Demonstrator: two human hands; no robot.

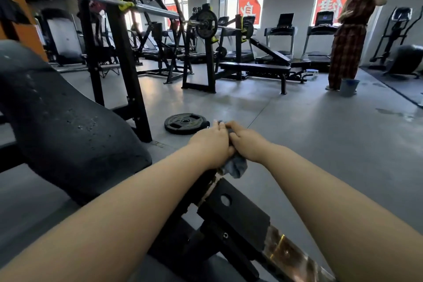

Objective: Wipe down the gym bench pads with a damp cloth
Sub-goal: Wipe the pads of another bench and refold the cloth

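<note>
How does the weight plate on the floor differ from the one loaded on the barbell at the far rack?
The floor plate lies flat on the grey floor, loose, near the bench; the loaded plate stands upright on a barbell held in the rack. The floor plate shows open grip slots; on the loaded plate none can be made out. Both are round, dark plates with a centre hole.

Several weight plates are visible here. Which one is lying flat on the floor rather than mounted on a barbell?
The black weight plate lying just beyond the hands, near the rack's upright. The other plates stand upright on the barbell at the bench farther back.
</note>
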